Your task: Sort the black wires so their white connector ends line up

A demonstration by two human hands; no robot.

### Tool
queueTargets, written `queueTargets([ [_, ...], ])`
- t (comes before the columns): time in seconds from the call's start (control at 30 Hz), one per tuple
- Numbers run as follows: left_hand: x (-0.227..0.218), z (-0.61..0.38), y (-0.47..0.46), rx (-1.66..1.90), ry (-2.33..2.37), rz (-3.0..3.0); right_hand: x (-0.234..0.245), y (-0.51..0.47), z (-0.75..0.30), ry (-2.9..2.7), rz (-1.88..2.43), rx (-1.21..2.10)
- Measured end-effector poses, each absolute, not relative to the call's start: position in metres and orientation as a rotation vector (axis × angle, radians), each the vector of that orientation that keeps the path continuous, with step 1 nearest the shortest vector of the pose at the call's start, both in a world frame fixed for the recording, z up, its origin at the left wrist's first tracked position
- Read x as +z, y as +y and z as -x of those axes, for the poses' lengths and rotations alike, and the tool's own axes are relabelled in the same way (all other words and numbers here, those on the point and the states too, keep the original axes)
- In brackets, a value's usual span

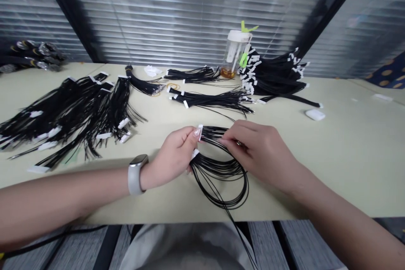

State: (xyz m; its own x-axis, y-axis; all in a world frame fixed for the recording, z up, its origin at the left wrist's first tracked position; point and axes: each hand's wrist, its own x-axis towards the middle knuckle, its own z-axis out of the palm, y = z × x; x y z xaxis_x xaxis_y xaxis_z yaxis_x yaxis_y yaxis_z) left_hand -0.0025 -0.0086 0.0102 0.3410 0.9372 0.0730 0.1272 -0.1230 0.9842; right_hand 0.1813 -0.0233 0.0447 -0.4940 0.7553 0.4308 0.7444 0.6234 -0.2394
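My left hand (175, 156), a watch on its wrist, is closed on a white connector (200, 132) with thin black wires (212, 132) running out to the right. A second white connector (194, 154) shows just below, at the same fingers. From there more black wires (218, 166) curve round in a loop, and a few hang over the table's front edge. My right hand (256, 145) pinches at the wires on the right side of the loop. What exactly lies between its fingertips is mostly hidden.
Bundles of black wires with white connectors (85, 114) cover the table's left side. Smaller wire bundles (211, 100) lie behind my hands. A clear jar with a white lid (232, 52) stands at the back, beside a big pile of black cables (275, 74). Blinds (177, 12) rise behind.
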Motion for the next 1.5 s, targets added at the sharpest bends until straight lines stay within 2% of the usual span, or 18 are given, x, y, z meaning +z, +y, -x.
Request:
queueTargets([
  [0.2,0.010,0.002,-0.008,0.930,1.022,-1.496,0.038,-0.020,-0.180,-2.408,1.178,-0.296],
  [0.33,0.012,0.002,-0.008,0.921,1.041,-1.467,0.033,-0.020,-0.182,-2.380,1.042,-0.597],
  [0.43,0.012,0.001,-0.008,0.917,1.034,-1.462,0.031,-0.020,-0.183,-2.381,0.951,-0.689],
  [0.8,0.009,0.004,-0.008,0.900,0.966,-1.644,0.021,-0.017,-0.177,-2.415,0.898,-0.516],
  [1.17,0.008,0.002,-0.004,0.963,1.055,-1.446,0.045,-0.025,-0.186,-2.299,1.135,-0.360],
  [1.27,0.003,0.004,0.000,0.992,1.075,-1.465,0.052,-0.034,-0.182,-2.307,1.167,-0.121],
  [1.4,0.000,0.006,0.002,1.021,1.089,-1.477,0.050,-0.043,-0.178,-2.569,1.274,0.577],
  [1.5,0.001,0.006,0.002,1.011,1.132,-1.459,0.042,-0.042,-0.175,-2.583,1.277,0.750],
])
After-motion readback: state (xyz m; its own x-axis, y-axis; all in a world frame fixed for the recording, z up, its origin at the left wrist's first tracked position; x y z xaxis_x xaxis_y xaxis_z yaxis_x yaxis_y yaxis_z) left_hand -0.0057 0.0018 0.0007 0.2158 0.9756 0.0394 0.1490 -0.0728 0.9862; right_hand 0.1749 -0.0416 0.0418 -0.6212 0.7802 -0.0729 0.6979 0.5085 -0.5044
